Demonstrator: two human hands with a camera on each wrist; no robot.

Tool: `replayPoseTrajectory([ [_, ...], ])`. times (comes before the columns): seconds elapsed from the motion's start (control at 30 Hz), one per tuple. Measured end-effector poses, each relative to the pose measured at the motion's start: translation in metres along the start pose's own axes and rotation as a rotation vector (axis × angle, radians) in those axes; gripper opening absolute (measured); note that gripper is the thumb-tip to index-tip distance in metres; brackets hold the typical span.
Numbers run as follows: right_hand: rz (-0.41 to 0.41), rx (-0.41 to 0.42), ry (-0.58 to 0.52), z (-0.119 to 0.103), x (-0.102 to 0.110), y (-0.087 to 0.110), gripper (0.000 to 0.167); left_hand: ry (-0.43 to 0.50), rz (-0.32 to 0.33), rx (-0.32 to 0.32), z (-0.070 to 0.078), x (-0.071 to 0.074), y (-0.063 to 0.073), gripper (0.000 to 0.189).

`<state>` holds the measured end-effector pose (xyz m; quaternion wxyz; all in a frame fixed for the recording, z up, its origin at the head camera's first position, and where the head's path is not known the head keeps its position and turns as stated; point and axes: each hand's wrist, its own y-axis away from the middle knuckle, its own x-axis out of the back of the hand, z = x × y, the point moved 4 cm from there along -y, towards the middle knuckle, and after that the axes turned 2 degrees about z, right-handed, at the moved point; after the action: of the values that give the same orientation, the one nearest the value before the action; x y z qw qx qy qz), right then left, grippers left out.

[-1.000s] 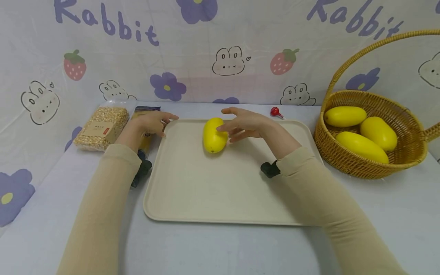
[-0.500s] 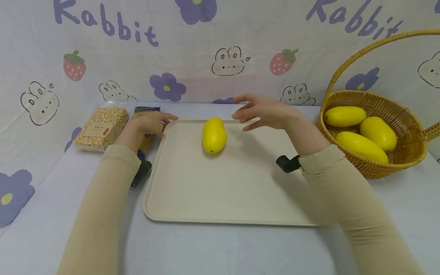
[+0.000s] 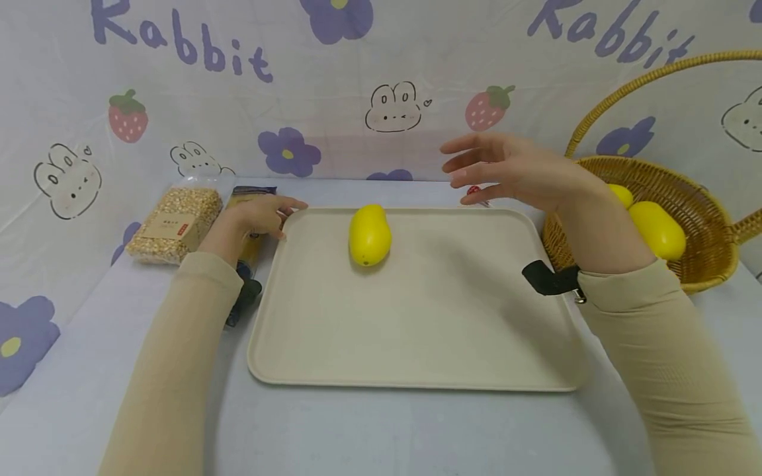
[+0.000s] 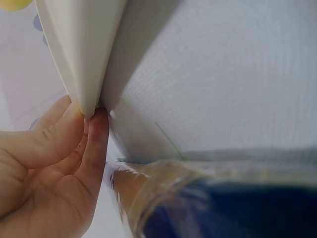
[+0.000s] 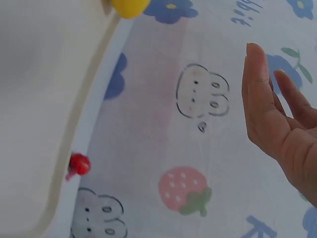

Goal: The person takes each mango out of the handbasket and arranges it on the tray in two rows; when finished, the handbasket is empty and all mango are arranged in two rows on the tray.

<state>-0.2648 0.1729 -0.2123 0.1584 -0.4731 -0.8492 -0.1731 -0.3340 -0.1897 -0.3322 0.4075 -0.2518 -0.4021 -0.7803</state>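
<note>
Head and wrist views show two hands. The left hand (image 3: 258,215) has its thumb and fingers (image 4: 95,139) clamped on the rim of one beige tray (image 3: 411,324), at its far left corner. The right hand (image 3: 530,168) hangs in the air above the far right part of the tray, its fingers (image 5: 257,74) apart and gripping nothing.

One yellow fruit (image 3: 370,235) lies on the tray, left of the middle and close to the far rim, well apart from both hands. Its long axis runs from the far rim toward the person, the far end leaning slightly right; the rounded near end, marked by a small dark dot, points at the person. The tray's own long axis runs left to right.

Near the left hand are two packages: one clear bag of kernels (image 3: 175,221) and one yellowish packet (image 3: 250,250), partly behind the hand. One red lollipop (image 3: 473,190) lies just beyond the far rim. One wicker basket (image 3: 711,221) stands on the counter (image 3: 381,430) right of the tray; at least two more yellow fruits (image 3: 659,230) show inside it, the right arm hiding part.
</note>
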Motion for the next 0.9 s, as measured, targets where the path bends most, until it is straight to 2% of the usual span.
replayPoseTrajectory([
  [0.1, 0.033, 0.019, 0.051, 0.001, 0.013, 0.012, 0.056, -0.008, 0.004, 0.002, 0.0, 0.0, 0.0, 0.076],
  [0.27, 0.106, 0.038, 0.073, 0.012, 0.041, 0.027, 0.052, -0.011, 0.007, 0.001, 0.0, 0.001, -0.001, 0.076],
  [0.4, 0.15, 0.062, 0.066, 0.023, 0.067, 0.039, 0.05, -0.006, 0.002, -0.006, 0.0, 0.0, 0.0, 0.076],
  [0.63, 0.223, 0.035, 0.016, 0.047, 0.11, 0.055, 0.044, -0.008, 0.006, -0.01, 0.001, 0.0, 0.001, 0.075],
  [0.77, 0.215, 0.037, 0.005, 0.065, 0.132, 0.06, 0.038, -0.007, 0.008, -0.001, 0.001, 0.0, 0.002, 0.075],
  [0.9, 0.181, -0.002, 0.013, 0.084, 0.153, 0.063, 0.035, -0.016, 0.015, 0.009, 0.0, 0.0, 0.002, 0.075],
])
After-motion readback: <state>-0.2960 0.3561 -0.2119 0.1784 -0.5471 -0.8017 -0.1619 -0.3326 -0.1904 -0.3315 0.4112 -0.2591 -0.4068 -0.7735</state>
